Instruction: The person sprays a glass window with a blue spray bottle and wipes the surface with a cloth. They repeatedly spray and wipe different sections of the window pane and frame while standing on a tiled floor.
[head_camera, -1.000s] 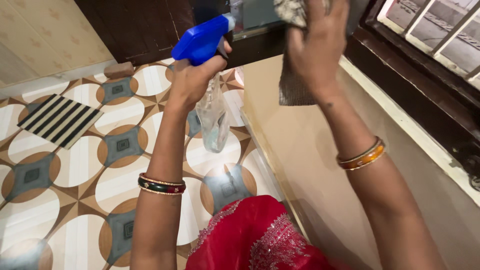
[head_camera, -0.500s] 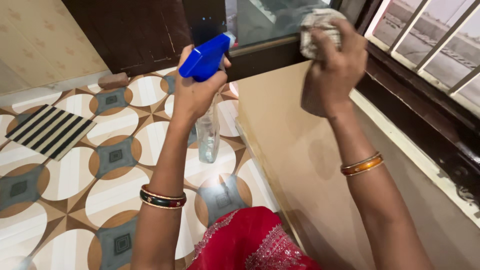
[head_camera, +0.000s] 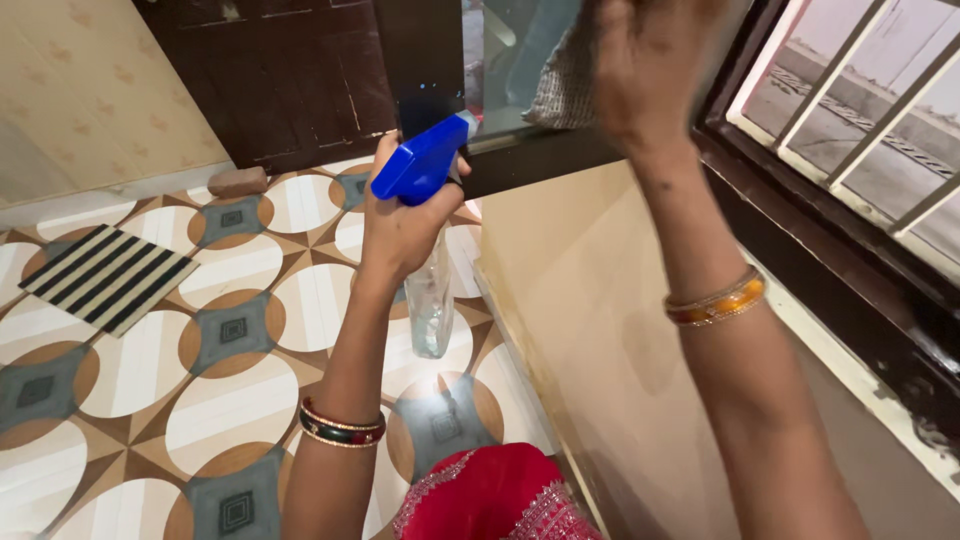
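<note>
Striped mat (head_camera: 108, 274) on patterned floor (head_camera: 230, 400), brown block (head_camera: 238, 181) beyond.

A clear spray bottle (head_camera: 431, 300) with a blue trigger head, held upright at centre, is the only package

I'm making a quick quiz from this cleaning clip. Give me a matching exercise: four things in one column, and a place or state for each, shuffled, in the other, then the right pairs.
Things:
1. spray bottle
2. cloth
3. striped mat
4. orange bangle

Places or states:
A. lying on the patterned floor tiles, far left
B. gripped in the left hand, blue nozzle up
C. around the right wrist
D. pressed against the glass pane by the right hand

Pairs: 1-B, 2-D, 3-A, 4-C
</note>
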